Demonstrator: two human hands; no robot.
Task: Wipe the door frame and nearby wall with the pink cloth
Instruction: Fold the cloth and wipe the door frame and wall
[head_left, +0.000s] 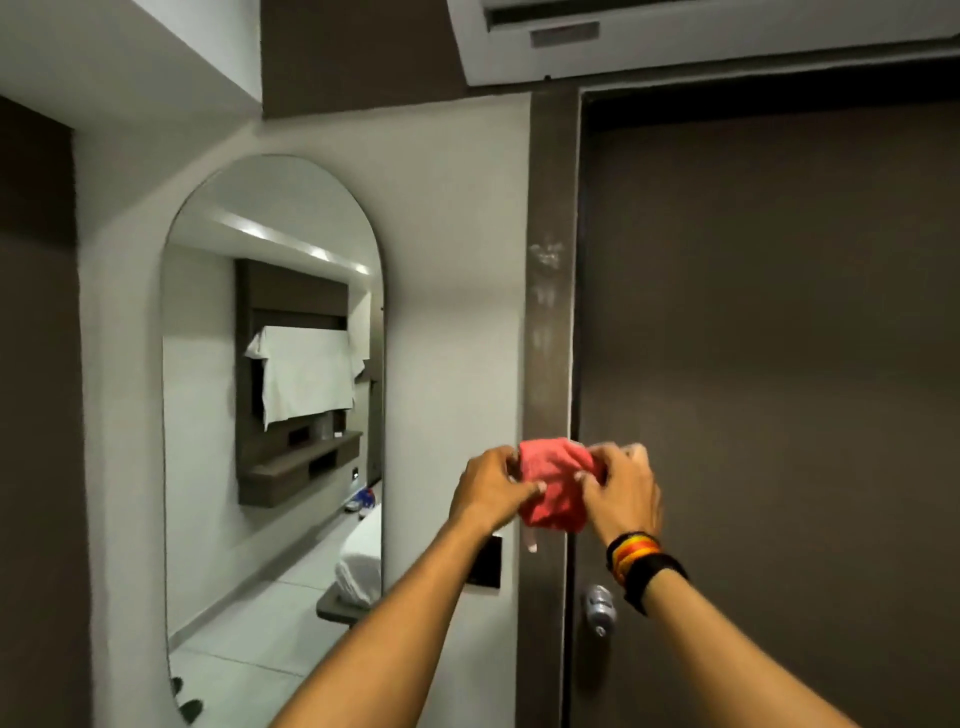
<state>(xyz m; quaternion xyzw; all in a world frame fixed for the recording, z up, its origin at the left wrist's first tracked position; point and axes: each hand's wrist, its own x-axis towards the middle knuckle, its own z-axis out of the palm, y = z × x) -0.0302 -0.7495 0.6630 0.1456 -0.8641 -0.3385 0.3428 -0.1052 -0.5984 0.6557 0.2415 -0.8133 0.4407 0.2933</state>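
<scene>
A bunched pink cloth hangs between both hands, in front of the brown door frame at about handle height. My left hand pinches its left edge and my right hand grips its right side; whether the cloth touches the frame I cannot tell. Pale smeared marks show on the frame above the cloth. The white wall runs left of the frame. My right wrist wears striped bands.
The dark brown door is closed, with a silver knob below my right wrist. A tall arched mirror hangs on the wall to the left. A dark switch plate sits beside the frame. An air vent is overhead.
</scene>
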